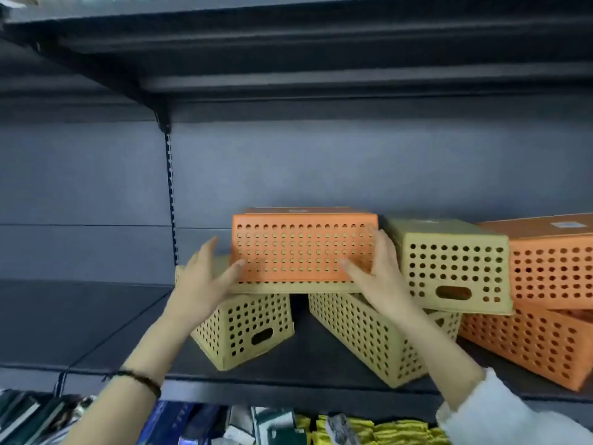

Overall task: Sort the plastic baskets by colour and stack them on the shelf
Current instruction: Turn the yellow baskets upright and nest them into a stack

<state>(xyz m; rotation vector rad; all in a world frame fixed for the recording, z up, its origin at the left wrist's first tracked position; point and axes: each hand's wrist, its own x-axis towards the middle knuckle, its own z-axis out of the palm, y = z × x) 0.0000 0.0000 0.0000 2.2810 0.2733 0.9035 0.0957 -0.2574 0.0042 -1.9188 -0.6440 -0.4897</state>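
An upside-down orange perforated basket [301, 248] sits on top of a yellow basket [253, 326] on the dark shelf [288, 383]. My left hand [202, 277] grips its left end and my right hand [375, 271] grips its right end. A second yellow basket [369, 335] stands below my right wrist. Another yellow basket [455, 268] lies upside down to the right, resting partly on an orange basket [526, 342]. One more inverted orange basket [552, 261] sits at the far right.
The left half of the shelf [80, 319] holds nothing. An upper shelf [288, 43] overhangs the baskets. A slotted upright [170, 194] runs down the back panel. Packaged goods [353, 428] fill the level below.
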